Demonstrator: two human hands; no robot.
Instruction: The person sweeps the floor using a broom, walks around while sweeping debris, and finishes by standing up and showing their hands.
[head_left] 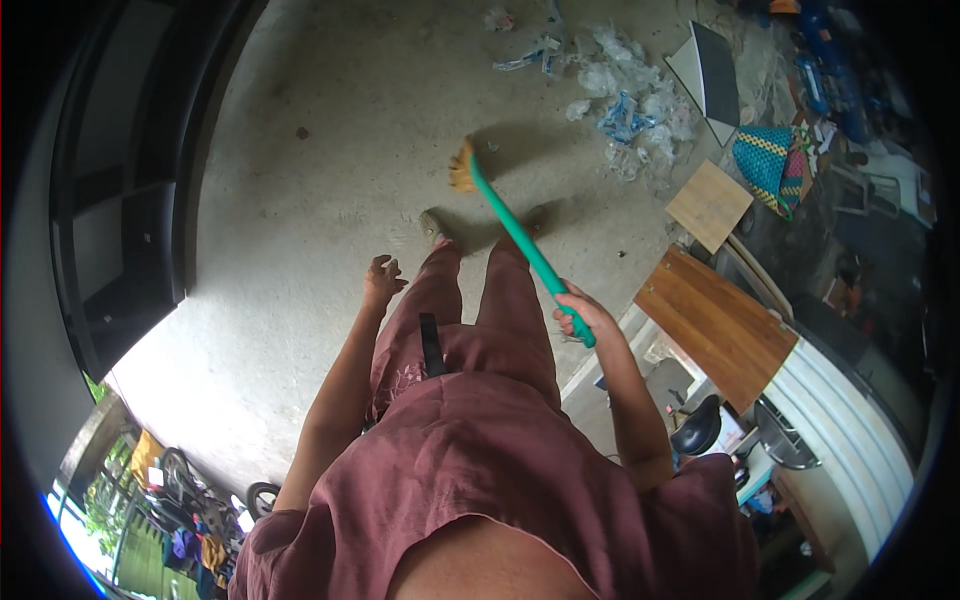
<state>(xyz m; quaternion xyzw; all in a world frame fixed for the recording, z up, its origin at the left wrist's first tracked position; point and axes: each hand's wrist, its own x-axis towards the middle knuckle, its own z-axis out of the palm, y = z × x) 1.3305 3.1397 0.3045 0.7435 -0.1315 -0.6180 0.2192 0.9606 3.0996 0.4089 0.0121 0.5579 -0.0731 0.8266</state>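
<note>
My right hand [584, 311] is wrapped round the end of a green broom handle [520, 238]. From there the broom slants up and to the left, and its tan bristles [462, 168] are over the concrete beyond my shoes; whether they touch the floor I cannot tell. My left hand [383, 280] hangs beside my left thigh, holding nothing, its fingers loosely apart. Past the broom, to the right, lies a heap of crumpled clear and blue plastic [635, 105] on the floor.
Along the right are a wooden board [725, 315], a smaller square board [709, 205], a leaning dark panel [714, 75] and a woven blue-green bag [768, 160]. A dark cabinet-like frame [125, 200] lines the left. Wheels and cloth items [195, 520] stand at the lower left.
</note>
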